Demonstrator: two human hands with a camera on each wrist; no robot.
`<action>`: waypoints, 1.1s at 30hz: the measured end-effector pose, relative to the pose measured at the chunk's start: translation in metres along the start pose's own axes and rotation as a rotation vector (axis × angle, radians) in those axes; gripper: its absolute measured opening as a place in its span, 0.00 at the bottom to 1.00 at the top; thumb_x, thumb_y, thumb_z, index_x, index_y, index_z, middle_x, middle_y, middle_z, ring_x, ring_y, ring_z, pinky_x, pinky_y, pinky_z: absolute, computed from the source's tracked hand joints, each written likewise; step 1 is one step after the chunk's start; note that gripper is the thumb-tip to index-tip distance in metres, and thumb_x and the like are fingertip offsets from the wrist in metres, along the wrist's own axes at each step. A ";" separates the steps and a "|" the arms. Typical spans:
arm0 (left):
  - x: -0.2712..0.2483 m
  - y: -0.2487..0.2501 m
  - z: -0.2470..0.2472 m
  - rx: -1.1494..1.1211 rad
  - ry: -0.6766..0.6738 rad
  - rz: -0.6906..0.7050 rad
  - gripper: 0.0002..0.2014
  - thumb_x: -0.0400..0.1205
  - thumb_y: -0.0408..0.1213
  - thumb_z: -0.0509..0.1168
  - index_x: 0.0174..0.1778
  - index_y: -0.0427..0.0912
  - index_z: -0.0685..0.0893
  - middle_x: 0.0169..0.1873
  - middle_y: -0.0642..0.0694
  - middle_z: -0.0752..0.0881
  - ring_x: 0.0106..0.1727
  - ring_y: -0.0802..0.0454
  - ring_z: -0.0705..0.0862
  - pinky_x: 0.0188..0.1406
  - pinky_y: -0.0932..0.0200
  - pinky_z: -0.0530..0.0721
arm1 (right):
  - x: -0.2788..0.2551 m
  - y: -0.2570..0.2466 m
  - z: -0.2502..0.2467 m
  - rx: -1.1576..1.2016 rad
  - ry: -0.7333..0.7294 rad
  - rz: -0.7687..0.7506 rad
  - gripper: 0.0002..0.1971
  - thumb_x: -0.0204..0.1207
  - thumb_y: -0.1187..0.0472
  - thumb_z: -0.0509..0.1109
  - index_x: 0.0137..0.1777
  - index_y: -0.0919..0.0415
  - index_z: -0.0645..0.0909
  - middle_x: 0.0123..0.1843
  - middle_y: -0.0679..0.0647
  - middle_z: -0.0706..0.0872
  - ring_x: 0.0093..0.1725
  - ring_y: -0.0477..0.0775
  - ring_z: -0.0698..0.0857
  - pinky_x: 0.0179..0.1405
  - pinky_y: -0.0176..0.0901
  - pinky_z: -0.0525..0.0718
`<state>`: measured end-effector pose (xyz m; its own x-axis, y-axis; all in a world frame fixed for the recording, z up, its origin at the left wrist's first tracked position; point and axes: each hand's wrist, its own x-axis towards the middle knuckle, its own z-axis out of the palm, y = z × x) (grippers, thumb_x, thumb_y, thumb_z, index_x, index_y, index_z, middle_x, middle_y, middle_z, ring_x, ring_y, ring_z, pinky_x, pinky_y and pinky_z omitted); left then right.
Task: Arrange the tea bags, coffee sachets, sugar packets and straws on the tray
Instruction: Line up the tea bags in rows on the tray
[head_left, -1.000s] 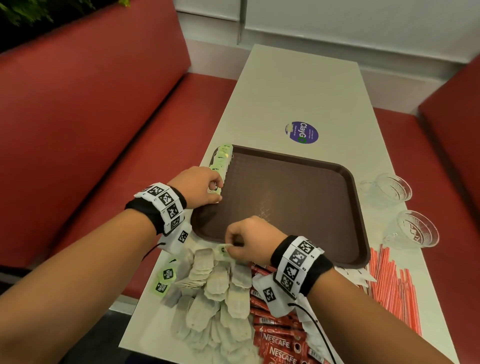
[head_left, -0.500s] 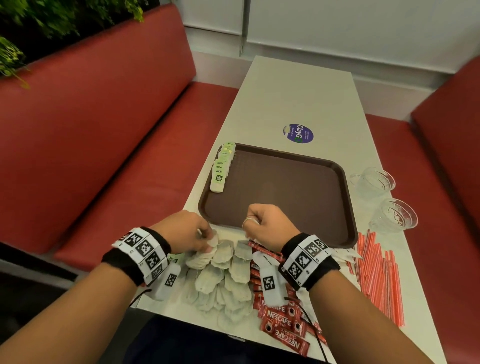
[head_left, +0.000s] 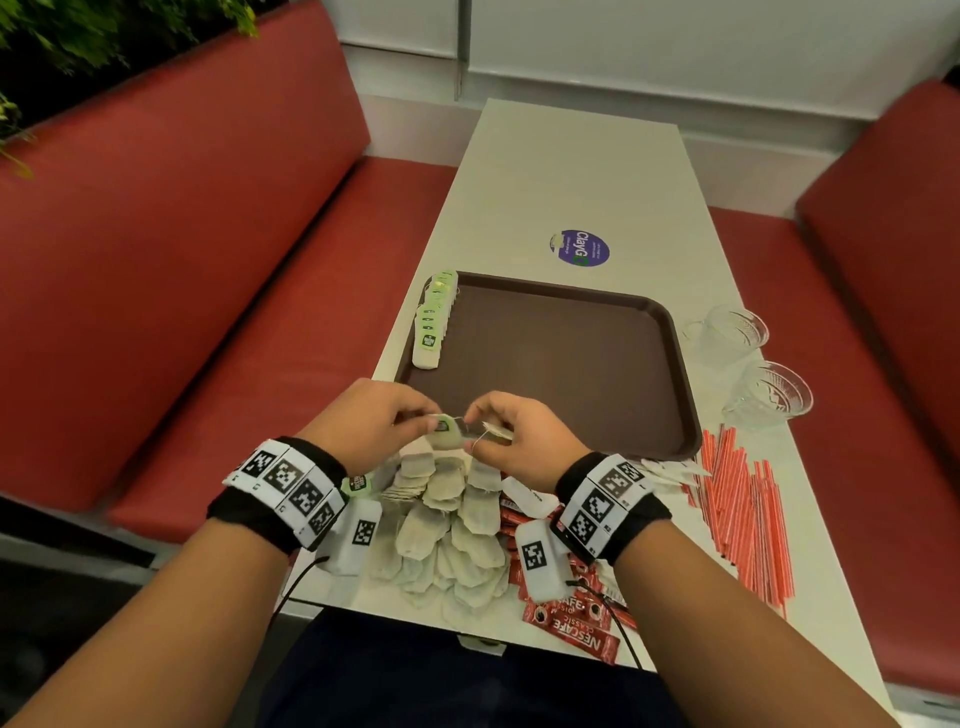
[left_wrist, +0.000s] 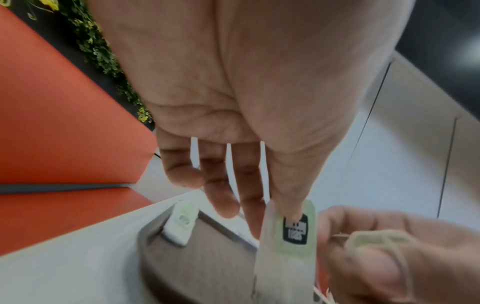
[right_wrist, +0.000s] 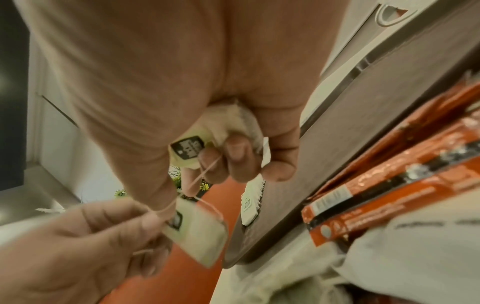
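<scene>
A tea bag (head_left: 445, 435) is hanging between the two hands, above the table's near edge just short of the tray (head_left: 670, 332). The left hand (head_left: 371, 421) is pinching it at the green tag, thumb on the label, as the left wrist view shows. The right hand (head_left: 511, 434) is clutching a second bag (right_wrist: 244, 121) in its curled fingers, and a string (right_wrist: 207, 167) is running from that fist across to the left hand's bag. Which bag the string belongs to cannot be told; the two look tangled.

These bags will likely be handling as very light, limp paper pouches that fold and tear easily, so the tag or the top seam looks like the safest place to take hold, with a gentle pull along the string rather than a jerk.

Below the hands, a pile of bags (head_left: 441, 525) is lying on the table (head_left: 582, 171). A row of tagged bags (head_left: 434, 322) is lining the tray's left rim. Coffee sachets (head_left: 571, 631) are lying right of the pile, white packets (head_left: 670, 475) are showing beyond the right wrist, and straws (head_left: 743, 504) are lying farther right. Two glass cups (head_left: 748, 358) are standing beside the tray's right edge.
</scene>
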<state>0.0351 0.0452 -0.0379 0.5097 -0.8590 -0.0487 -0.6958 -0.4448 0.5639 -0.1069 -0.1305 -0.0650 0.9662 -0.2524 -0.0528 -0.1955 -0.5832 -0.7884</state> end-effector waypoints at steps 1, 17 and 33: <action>0.001 0.004 -0.003 -0.037 0.022 0.041 0.06 0.83 0.44 0.70 0.51 0.56 0.91 0.36 0.61 0.86 0.40 0.66 0.83 0.41 0.63 0.78 | 0.003 -0.003 0.001 0.009 0.005 -0.011 0.08 0.75 0.56 0.77 0.53 0.50 0.83 0.39 0.42 0.83 0.35 0.39 0.78 0.40 0.38 0.80; 0.030 0.000 -0.001 -0.327 0.184 0.002 0.04 0.79 0.38 0.76 0.43 0.53 0.89 0.35 0.55 0.89 0.34 0.61 0.82 0.36 0.68 0.79 | 0.038 -0.007 -0.006 0.283 0.129 -0.002 0.04 0.79 0.59 0.76 0.49 0.59 0.87 0.35 0.46 0.85 0.29 0.38 0.77 0.31 0.32 0.75; 0.141 -0.072 -0.003 0.023 0.092 -0.546 0.21 0.71 0.46 0.81 0.55 0.51 0.79 0.50 0.49 0.87 0.51 0.49 0.85 0.44 0.54 0.78 | 0.047 0.028 -0.023 0.343 0.174 0.161 0.02 0.74 0.64 0.65 0.42 0.61 0.79 0.31 0.47 0.81 0.32 0.49 0.78 0.35 0.49 0.79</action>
<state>0.1584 -0.0433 -0.0833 0.8411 -0.4766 -0.2557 -0.3285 -0.8257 0.4587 -0.0705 -0.1763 -0.0753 0.8793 -0.4633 -0.1106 -0.2457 -0.2423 -0.9386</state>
